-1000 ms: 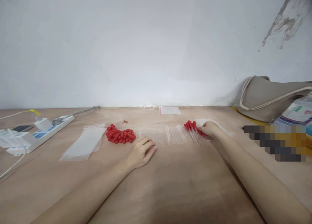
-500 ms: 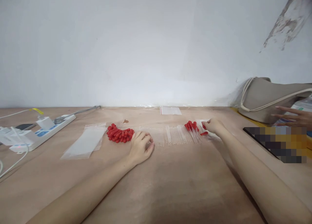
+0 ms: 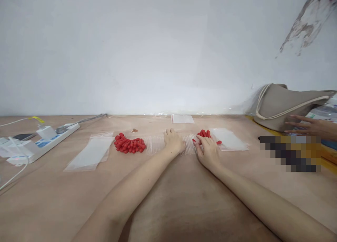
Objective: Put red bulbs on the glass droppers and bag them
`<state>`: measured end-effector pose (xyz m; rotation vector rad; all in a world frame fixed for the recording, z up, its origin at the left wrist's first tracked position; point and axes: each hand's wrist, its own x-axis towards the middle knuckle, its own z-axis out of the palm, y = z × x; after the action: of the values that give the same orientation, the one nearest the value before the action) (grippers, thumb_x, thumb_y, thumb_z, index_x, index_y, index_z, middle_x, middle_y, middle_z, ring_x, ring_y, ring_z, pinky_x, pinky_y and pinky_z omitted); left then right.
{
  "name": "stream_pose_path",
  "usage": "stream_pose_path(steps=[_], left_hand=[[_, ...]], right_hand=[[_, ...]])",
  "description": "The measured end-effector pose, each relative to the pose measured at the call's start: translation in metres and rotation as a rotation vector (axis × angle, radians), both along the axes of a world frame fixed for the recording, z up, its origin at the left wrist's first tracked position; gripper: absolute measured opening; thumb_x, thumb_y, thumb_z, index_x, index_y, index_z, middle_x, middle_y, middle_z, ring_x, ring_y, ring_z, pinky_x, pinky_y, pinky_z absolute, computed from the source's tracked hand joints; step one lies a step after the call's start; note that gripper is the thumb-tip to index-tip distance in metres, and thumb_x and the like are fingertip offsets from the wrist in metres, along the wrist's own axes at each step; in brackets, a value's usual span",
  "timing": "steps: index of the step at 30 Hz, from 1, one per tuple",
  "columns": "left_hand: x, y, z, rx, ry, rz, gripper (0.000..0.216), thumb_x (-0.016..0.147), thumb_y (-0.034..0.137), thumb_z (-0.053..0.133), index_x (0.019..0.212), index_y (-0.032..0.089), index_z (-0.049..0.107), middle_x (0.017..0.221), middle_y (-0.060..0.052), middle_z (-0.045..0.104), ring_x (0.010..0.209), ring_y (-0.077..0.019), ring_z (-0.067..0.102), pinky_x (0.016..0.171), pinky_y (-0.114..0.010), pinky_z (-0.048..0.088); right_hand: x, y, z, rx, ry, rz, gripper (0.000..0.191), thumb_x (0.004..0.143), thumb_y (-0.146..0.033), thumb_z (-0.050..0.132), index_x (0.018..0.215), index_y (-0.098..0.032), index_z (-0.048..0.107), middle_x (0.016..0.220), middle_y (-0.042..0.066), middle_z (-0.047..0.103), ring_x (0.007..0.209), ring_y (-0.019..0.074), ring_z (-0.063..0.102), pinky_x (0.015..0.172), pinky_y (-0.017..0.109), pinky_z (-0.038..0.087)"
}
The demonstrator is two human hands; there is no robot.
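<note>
My left hand (image 3: 173, 142) rests on the row of thin clear glass tubes (image 3: 155, 145); its fingers curl down, and whatever lies beneath them is hidden. Close by on the right, my right hand (image 3: 208, 151) has its thumb and fingers drawn together, a small red rubber bulb (image 3: 194, 140) showing at their tips. Behind that hand several red-capped droppers (image 3: 204, 133) lie bunched, partly covered by it, with one more red bulb (image 3: 219, 142) poking out to its right. A heap of loose red rubber bulbs (image 3: 129, 143) sits left of the tubes.
Clear plastic bags lie flat at left (image 3: 88, 154) and right (image 3: 229, 140); a small zip bag (image 3: 183, 119) is by the wall. A power strip (image 3: 44, 143) with chargers stands far left. At right are a grey bag (image 3: 286, 106) and another person's hand (image 3: 310, 126).
My left hand has moved right from beside the bulb heap onto the tubes. My right hand has come left from the right-hand plastic bag to the tubes' right end, uncovering the bag.
</note>
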<state>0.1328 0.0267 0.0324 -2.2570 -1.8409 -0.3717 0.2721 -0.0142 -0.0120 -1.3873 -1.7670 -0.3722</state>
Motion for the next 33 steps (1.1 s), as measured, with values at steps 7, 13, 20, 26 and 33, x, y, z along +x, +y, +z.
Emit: stream_pose_path(steps=[7,13,20,26,33], left_hand=[[0.006,0.005,0.0,-0.032,0.022,0.035,0.027,0.068,0.027,0.055,0.082,0.007,0.065,0.093,-0.021,0.055,0.089,-0.0309,0.045,0.074,-0.039,0.03],[-0.003,-0.001,0.014,-0.014,-0.025,-0.044,0.026,0.077,0.027,0.047,0.082,0.006,0.062,0.089,-0.022,0.057,0.086,-0.0314,0.049,0.068,-0.038,0.034],[-0.084,-0.041,0.006,0.133,-0.065,-0.444,0.021,0.089,0.027,0.033,0.085,0.015,0.05,0.073,-0.004,0.061,0.065,-0.0172,0.055,0.071,-0.033,0.036],[-0.135,-0.052,-0.023,0.288,-0.141,-0.625,0.019,0.088,0.019,0.035,0.098,0.017,0.052,0.082,-0.004,0.064,0.071,-0.0155,0.056,0.071,-0.03,0.037],[-0.124,-0.047,-0.024,0.285,-0.201,-0.654,0.019,0.087,0.02,0.037,0.093,0.017,0.055,0.087,-0.005,0.063,0.078,-0.0163,0.055,0.069,-0.029,0.037]], right_hand=[[-0.001,-0.007,0.003,-0.002,-0.059,0.005,0.024,0.084,-0.03,0.041,0.087,-0.019,0.063,0.071,0.004,0.056,0.074,0.0177,0.048,0.076,0.033,0.031],[0.002,-0.003,0.004,-0.024,0.025,0.073,0.02,0.082,-0.028,0.044,0.081,-0.016,0.06,0.075,0.007,0.058,0.077,0.0201,0.05,0.074,0.034,0.036],[-0.009,-0.01,0.012,-0.115,0.214,0.361,0.018,0.083,-0.025,0.044,0.093,-0.018,0.056,0.085,0.006,0.062,0.075,0.0167,0.057,0.067,0.031,0.045],[-0.035,-0.025,0.024,-0.191,0.076,0.546,0.022,0.084,-0.023,0.043,0.097,-0.021,0.06,0.088,0.005,0.064,0.079,0.0154,0.06,0.071,0.029,0.049],[-0.04,-0.028,0.02,-0.146,0.02,0.549,0.023,0.084,-0.022,0.043,0.097,-0.023,0.061,0.086,0.005,0.062,0.074,0.0143,0.059,0.066,0.027,0.05]])
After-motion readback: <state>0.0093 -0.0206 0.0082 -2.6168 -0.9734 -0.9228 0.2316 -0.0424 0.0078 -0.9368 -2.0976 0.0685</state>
